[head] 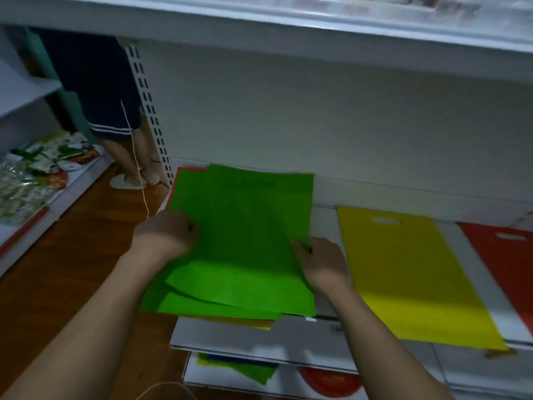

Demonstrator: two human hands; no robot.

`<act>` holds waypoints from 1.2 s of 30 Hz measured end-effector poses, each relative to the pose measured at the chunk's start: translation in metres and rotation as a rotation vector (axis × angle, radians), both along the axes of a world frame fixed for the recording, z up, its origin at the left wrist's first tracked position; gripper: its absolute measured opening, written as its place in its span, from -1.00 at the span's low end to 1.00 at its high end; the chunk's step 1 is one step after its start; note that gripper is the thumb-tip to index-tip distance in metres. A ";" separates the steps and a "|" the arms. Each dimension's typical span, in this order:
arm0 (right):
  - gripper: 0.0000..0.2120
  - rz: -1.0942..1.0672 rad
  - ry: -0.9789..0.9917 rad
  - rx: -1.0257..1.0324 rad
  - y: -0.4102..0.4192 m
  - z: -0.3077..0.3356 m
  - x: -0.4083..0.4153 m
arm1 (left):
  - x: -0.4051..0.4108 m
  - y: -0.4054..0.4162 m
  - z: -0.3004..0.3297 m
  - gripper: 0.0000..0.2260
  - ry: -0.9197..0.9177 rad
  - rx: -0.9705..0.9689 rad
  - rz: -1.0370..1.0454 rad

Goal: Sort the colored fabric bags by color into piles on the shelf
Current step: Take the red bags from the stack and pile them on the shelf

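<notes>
We find no text, label, brand or number sharp enough to read; the packets [34, 168] far beyond the left hand [167, 235] are blurred.

The white shelf [323, 336] is being occupied by a green bag pile [245, 226] at left, a yellow bag [412, 278] centrally, and a red bag [507, 261] at right.

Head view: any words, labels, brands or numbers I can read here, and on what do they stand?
No text here can be read.
Colourful snack packets on the left floor shelf: print too blurred to read.
Boxes on the top white shelf: cut off and blurred.
Green fabric bags, yellow fabric bag, red fabric bag: no print visible.
</notes>
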State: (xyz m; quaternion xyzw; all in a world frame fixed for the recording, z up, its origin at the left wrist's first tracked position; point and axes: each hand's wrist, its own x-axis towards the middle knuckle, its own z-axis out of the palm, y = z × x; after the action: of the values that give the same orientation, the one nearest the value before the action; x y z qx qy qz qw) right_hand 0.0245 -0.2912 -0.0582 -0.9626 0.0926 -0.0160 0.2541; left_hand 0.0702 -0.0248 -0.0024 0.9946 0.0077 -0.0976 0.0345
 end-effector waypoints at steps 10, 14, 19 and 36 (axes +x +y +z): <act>-0.62 -0.341 -0.208 -0.263 -0.191 0.022 -0.097 | -0.039 -0.198 -0.004 -0.61 -0.107 -0.089 -0.269; -0.58 -0.488 -0.167 -0.295 -0.278 0.023 -0.151 | -0.059 -0.305 -0.005 -0.60 -0.159 -0.166 -0.365; -0.57 -0.676 -0.164 -0.330 -0.386 0.015 -0.225 | -0.102 -0.434 -0.002 -0.62 -0.254 -0.205 -0.534; -0.59 -1.048 0.062 -0.473 -0.559 0.010 -0.409 | -0.217 -0.683 -0.023 -0.58 -0.302 -0.214 -0.990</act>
State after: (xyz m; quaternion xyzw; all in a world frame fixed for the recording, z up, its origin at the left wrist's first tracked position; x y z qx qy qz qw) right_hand -0.3845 -0.8499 -0.0484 -0.8189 0.5584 -0.1317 -0.0126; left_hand -0.1466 -0.7078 -0.0249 0.8731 -0.4780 0.0421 0.0866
